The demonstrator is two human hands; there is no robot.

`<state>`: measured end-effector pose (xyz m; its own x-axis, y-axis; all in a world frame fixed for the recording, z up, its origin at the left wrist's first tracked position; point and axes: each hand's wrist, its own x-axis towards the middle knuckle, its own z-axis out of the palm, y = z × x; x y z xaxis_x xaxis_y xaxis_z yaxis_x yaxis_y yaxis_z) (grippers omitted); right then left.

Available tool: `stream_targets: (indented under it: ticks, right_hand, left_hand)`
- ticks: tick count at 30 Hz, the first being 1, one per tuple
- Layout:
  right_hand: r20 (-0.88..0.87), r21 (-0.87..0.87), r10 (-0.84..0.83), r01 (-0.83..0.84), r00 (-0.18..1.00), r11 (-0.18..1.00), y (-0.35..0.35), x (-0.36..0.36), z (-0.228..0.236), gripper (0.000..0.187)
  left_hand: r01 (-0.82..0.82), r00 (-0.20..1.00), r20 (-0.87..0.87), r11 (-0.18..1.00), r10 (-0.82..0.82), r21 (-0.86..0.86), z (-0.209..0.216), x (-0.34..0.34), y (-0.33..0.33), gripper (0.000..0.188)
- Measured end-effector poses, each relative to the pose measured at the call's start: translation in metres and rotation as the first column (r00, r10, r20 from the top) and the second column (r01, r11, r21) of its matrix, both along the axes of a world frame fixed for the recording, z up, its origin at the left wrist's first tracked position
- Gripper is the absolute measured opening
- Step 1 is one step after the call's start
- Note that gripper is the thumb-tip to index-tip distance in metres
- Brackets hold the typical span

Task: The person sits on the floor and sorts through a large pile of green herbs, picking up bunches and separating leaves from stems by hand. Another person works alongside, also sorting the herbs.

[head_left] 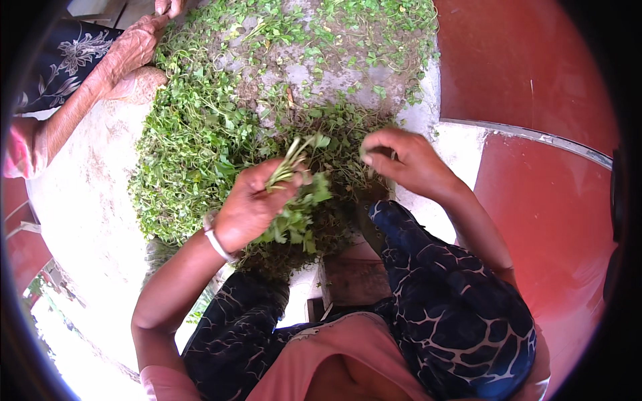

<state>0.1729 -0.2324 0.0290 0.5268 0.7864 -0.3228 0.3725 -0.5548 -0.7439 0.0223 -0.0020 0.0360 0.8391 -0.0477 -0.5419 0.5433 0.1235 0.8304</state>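
My left hand (pixel 249 206), with a pale bangle at the wrist, is closed around a bunch of leafy green herbs (pixel 289 164). The pale cut stems point up past the fingers, and the leaves hang below the palm. To the right, my right hand (pixel 406 160) is held above the dark edge of the heap, apart from the bunch. Its thumb and forefinger are bent toward each other as in a pinch; whatever sits between the tips is too small to name. Beneath both hands spreads a large heap of loose green herbs (pixel 194 150), thickest on the left.
At the upper left another person's hands (pixel 137 43) work beside the heap. Bits of leaf and soil cover the concrete surface (pixel 332 83) farther off. Red panels (pixel 521 60) with a metal strip (pixel 535 136) line the right. My knees in dark patterned trousers (pixel 448 287) flank the near edge.
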Motion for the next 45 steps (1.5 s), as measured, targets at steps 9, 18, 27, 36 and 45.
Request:
stream_targets:
  ticks: [9, 18, 27, 36, 45]
  right_hand:
    - [0.605, 0.005, 0.045, -0.060, 0.795, 0.998, 0.056, 0.027, -0.058, 0.024]
    - [-0.105, 0.136, -0.173, 0.187, 0.979, 0.973, 0.055, 0.028, -0.045, 0.013]
    - [-0.741, 0.165, -0.032, 0.228, 0.671, 0.960, 0.060, -0.025, 0.003, 0.008]
    - [-0.694, 0.199, 0.118, 0.032, 0.710, 0.980, 0.074, -0.059, 0.006, 0.009]
    - [-0.769, 0.091, 0.064, 0.010, 0.636, 0.996, 0.075, -0.072, 0.011, 0.010]
  left_hand:
    - [-0.162, 0.953, -0.252, 0.986, 0.168, 0.043, 0.038, -0.075, 0.014, 0.018]
    - [-0.418, 0.892, -0.235, 0.902, 0.386, -0.104, 0.010, -0.082, 0.007, 0.025]
    - [-0.521, 0.830, -0.380, 0.810, 0.408, -0.270, 0.006, -0.055, -0.009, 0.021]
    - [-0.527, 0.846, -0.254, 0.807, 0.468, -0.269, 0.009, -0.058, -0.012, 0.019]
    - [-0.486, 0.874, -0.159, 0.841, 0.459, -0.239, 0.004, -0.073, -0.022, 0.020]
